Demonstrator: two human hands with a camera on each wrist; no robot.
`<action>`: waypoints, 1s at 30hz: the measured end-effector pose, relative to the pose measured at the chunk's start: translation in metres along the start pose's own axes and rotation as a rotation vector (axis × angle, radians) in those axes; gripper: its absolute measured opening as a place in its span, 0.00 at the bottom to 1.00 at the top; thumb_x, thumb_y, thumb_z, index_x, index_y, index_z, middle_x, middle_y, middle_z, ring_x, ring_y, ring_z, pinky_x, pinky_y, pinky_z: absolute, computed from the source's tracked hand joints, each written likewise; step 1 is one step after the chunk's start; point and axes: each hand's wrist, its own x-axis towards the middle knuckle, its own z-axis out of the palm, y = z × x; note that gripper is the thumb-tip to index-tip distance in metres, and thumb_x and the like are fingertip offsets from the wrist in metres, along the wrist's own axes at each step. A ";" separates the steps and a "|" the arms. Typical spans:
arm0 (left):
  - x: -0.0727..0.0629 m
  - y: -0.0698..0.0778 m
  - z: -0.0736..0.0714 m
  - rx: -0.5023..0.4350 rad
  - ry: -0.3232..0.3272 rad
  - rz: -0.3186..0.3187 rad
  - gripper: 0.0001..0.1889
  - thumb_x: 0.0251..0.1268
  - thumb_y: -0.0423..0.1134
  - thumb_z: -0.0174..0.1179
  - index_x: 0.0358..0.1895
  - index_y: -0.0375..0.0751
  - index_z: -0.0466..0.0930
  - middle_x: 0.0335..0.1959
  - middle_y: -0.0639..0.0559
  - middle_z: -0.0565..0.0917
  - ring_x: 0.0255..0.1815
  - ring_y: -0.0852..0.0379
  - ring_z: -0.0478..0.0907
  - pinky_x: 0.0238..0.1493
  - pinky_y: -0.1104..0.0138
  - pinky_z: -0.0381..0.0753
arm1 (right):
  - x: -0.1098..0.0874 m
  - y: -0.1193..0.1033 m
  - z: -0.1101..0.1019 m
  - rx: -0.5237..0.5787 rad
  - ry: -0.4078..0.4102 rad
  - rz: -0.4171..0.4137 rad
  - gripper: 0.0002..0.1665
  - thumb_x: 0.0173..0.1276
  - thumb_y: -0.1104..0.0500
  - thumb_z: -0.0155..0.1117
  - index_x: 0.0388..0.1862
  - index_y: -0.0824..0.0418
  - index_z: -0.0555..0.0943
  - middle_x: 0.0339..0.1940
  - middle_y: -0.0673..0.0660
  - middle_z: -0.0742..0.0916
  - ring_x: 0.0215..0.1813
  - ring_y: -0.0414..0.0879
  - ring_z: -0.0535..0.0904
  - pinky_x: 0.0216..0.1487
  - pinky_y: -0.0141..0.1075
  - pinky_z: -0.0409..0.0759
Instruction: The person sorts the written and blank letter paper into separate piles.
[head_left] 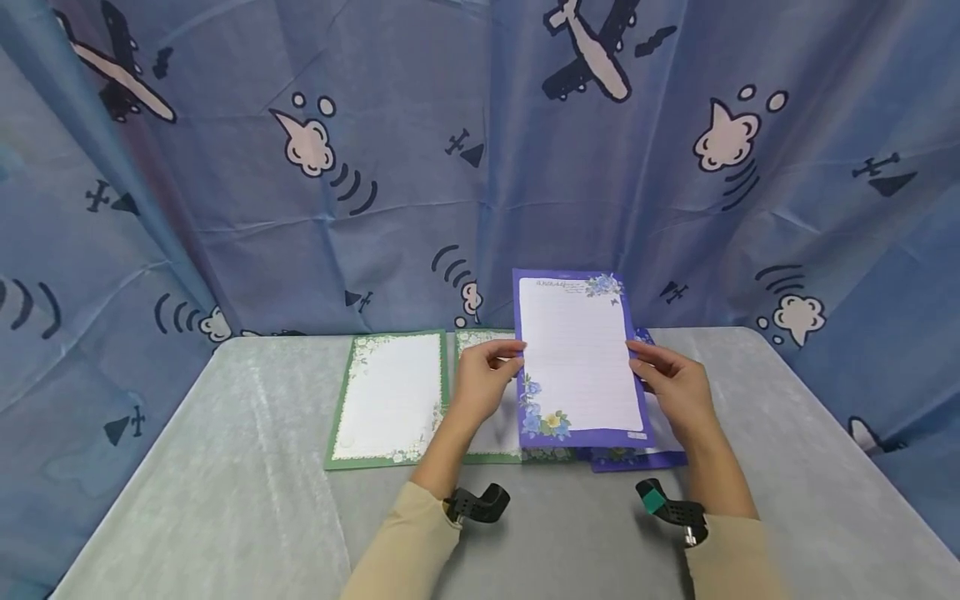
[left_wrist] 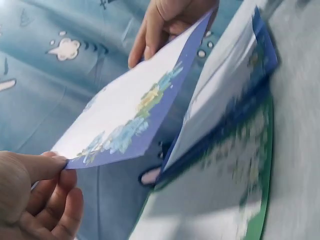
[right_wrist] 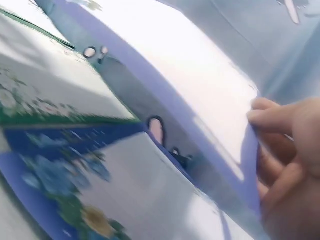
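A sheet of lined letter paper point(head_left: 577, 358) with a purple border and blue flowers is held up off the table, its top edge against the curtain in the head view. My left hand point(head_left: 483, 379) pinches its left edge between thumb and fingers. On the opposite edge, my right hand point(head_left: 678, 387) pinches it the same way. Partly hidden beneath lies another purple-bordered sheet point(right_wrist: 150, 185), with blue flowers and a yellow one at its corner. To its left is a green-bordered sheet point(head_left: 491, 437), partly covered by my left hand and the raised paper.
Farther left, another green-bordered sheet point(head_left: 393, 400) lies flat on the grey-white table point(head_left: 277, 500). A blue curtain point(head_left: 405, 167) printed with planes and clouds hangs behind the table's back edge. Black straps with cameras point(head_left: 480, 504) sit on both wrists.
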 end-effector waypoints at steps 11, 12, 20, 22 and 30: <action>-0.007 0.004 0.048 -0.012 -0.032 -0.029 0.11 0.69 0.34 0.64 0.51 0.44 0.88 0.45 0.47 0.89 0.31 0.67 0.78 0.29 0.75 0.74 | 0.000 0.002 -0.029 -0.207 0.095 0.094 0.24 0.80 0.56 0.53 0.72 0.55 0.76 0.71 0.60 0.79 0.54 0.43 0.74 0.42 0.18 0.72; -0.007 0.003 0.052 -0.010 -0.034 -0.026 0.11 0.69 0.34 0.64 0.51 0.44 0.88 0.45 0.47 0.89 0.31 0.67 0.78 0.29 0.76 0.75 | 0.001 0.003 -0.031 -0.230 0.105 0.092 0.24 0.80 0.57 0.52 0.71 0.56 0.76 0.71 0.61 0.79 0.54 0.44 0.74 0.41 0.19 0.72; -0.008 -0.004 0.079 0.069 -0.021 -0.031 0.10 0.67 0.32 0.65 0.49 0.41 0.88 0.42 0.47 0.90 0.28 0.69 0.76 0.29 0.77 0.76 | 0.005 0.014 -0.036 -0.346 0.179 0.046 0.23 0.77 0.62 0.53 0.67 0.60 0.79 0.65 0.65 0.83 0.50 0.50 0.76 0.37 0.22 0.69; -0.008 -0.006 0.083 0.124 -0.015 -0.036 0.10 0.66 0.32 0.65 0.48 0.42 0.89 0.41 0.48 0.90 0.27 0.68 0.76 0.28 0.76 0.75 | 0.006 0.019 -0.036 -0.353 0.181 0.034 0.22 0.77 0.62 0.54 0.66 0.61 0.80 0.64 0.66 0.83 0.49 0.51 0.76 0.36 0.22 0.68; -0.012 -0.021 0.094 0.344 -0.062 -0.014 0.11 0.65 0.35 0.66 0.49 0.45 0.89 0.38 0.52 0.91 0.29 0.67 0.80 0.29 0.75 0.75 | 0.006 0.043 -0.031 -0.422 0.207 -0.009 0.20 0.74 0.64 0.56 0.62 0.64 0.82 0.55 0.70 0.87 0.46 0.55 0.80 0.37 0.30 0.71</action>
